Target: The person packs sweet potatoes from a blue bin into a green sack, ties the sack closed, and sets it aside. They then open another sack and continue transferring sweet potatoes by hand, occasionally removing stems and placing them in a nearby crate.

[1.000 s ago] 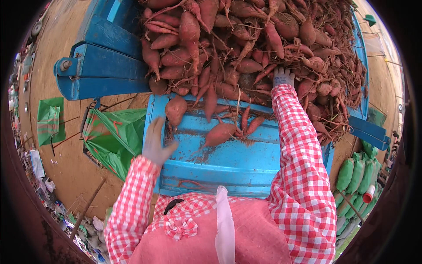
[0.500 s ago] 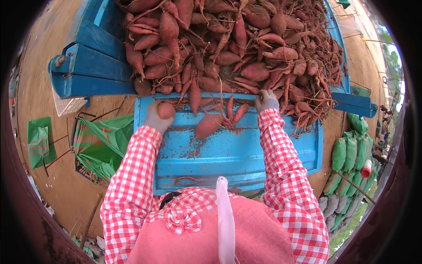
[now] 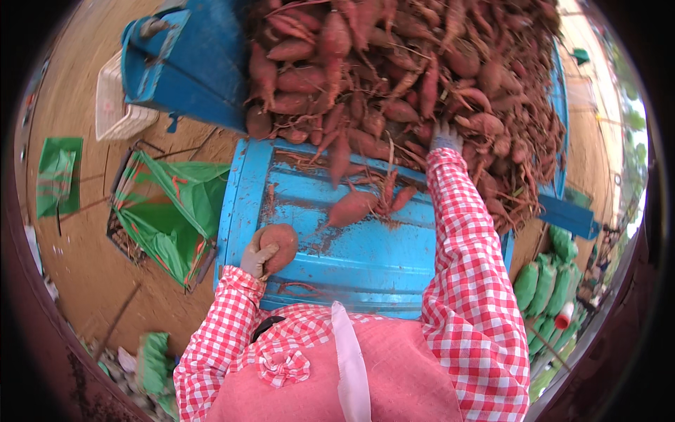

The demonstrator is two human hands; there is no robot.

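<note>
Blue panel point(image 3: 365, 257), tuber point(image 3: 283, 246) in left grip point(image 3: 255, 258)

Head-worn fisheye, facing down over blue tailgate point(image 3: 365, 257).

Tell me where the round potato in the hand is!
In the head view, the round potato is left of centre, in the left hand, over the blue panel, lower left of the loose potatoes.

Brown earthen ground point(image 3: 81, 274) in daylight — a white crate point(image 3: 131, 124) at left, green sacks point(image 3: 545, 281) and blurred foliage point(image 3: 638, 156) at right
</note>
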